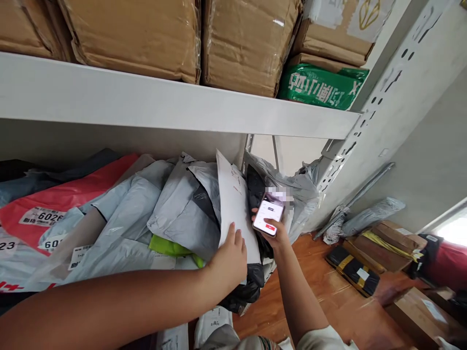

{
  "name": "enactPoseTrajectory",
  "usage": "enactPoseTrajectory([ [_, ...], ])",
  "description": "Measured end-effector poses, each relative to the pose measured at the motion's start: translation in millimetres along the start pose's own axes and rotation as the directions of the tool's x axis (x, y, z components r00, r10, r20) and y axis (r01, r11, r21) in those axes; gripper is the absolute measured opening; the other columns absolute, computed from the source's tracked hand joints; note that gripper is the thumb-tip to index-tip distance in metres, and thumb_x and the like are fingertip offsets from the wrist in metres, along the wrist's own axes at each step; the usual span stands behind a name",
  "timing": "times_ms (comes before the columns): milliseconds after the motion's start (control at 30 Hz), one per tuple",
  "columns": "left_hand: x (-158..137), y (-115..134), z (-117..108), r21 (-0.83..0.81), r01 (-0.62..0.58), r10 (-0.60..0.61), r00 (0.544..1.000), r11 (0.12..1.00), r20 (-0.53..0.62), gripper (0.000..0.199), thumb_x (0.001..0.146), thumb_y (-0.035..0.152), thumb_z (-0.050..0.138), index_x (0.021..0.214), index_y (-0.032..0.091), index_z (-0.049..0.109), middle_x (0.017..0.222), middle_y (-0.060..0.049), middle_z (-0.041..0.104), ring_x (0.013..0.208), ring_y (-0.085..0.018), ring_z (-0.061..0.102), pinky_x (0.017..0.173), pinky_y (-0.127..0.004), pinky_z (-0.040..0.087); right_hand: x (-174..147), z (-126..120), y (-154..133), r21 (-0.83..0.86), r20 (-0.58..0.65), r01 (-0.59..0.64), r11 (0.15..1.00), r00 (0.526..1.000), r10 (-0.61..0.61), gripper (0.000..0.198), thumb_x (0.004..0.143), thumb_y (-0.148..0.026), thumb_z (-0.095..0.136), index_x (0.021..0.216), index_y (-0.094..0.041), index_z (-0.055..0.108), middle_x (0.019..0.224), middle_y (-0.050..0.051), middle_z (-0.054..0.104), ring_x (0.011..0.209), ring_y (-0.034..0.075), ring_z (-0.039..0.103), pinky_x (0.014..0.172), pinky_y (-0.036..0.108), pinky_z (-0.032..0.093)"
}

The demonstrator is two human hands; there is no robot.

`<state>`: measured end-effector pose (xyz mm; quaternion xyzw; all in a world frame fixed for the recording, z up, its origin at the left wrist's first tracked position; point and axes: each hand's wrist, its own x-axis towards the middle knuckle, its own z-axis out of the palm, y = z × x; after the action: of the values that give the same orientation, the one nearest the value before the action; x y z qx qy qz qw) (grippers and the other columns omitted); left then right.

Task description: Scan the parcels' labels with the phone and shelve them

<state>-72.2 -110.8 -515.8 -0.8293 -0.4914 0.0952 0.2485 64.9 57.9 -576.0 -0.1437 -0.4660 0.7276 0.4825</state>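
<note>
My right hand (280,238) is closed around a smartphone (269,216) with a lit white screen and a red button; the thumb lies over its lower edge. Part of the area just above the phone is pixelated. My left hand (231,255) lies with its fingers stretched out against the face of a white flat mailer (235,199), which stands tilted on the shelf. The thumb of that hand is hidden. Left of the mailer leans a grey poly mailer (186,204), with a bright green bag (170,245) under it. Behind the phone is a black parcel (254,182).
Cardboard boxes (138,39) and a green-wrapped parcel (324,85) sit above the white shelf beam (175,104). A red mailer (73,192) lies among bagged parcels at left. A shelf post (365,119) rises at right. Boxes (392,243) stand on the wooden floor (310,287).
</note>
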Motion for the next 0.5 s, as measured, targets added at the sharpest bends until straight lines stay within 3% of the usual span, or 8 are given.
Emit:
enactPoseTrajectory([
  [133,42,-26,-31,-0.127,-0.146,0.167,0.97,0.981,0.175,0.027,0.089,0.02,0.054,0.106,0.013,0.075,0.11,-0.016,0.071,0.114,-0.037,0.058,0.108,-0.061,0.025,-11,-11,-8,0.064,-0.036,0.073,0.995,0.997,-0.071,0.055,0.066,-0.022,0.069,0.119,-0.028,0.054,0.102,0.005,0.073,0.079,0.024,0.07,0.066,0.037,0.056],
  [233,73,-57,-37,-0.282,-0.107,0.181,0.951,0.953,0.25,0.018,0.079,0.007,0.061,0.084,0.013,0.077,0.093,-0.014,0.074,0.098,-0.032,0.064,0.105,-0.055,0.031,-17,-11,-6,0.086,-0.035,0.076,0.993,0.997,-0.073,0.054,0.067,-0.023,0.068,0.119,-0.028,0.053,0.103,0.004,0.071,0.081,0.024,0.069,0.07,0.041,0.056],
  [367,91,-88,-16,-0.383,-0.005,0.119,0.954,0.924,0.276,0.03,0.075,0.0,0.057,0.083,0.022,0.076,0.1,-0.01,0.073,0.102,-0.03,0.063,0.103,-0.051,0.034,-16,-4,-5,0.087,-0.039,0.069,0.994,0.997,-0.066,0.053,0.065,-0.023,0.07,0.116,-0.027,0.055,0.104,0.005,0.069,0.084,0.026,0.068,0.072,0.043,0.055],
  [500,92,-91,11,-0.501,0.067,0.123,0.934,0.863,0.337,0.033,0.061,-0.002,0.065,0.075,0.026,0.075,0.095,-0.003,0.074,0.098,-0.028,0.063,0.097,-0.044,0.04,-25,0,-7,0.099,-0.022,0.039,0.994,0.999,-0.037,0.058,0.063,-0.026,0.069,0.119,-0.027,0.054,0.106,0.008,0.068,0.088,0.029,0.067,0.071,0.044,0.055],
])
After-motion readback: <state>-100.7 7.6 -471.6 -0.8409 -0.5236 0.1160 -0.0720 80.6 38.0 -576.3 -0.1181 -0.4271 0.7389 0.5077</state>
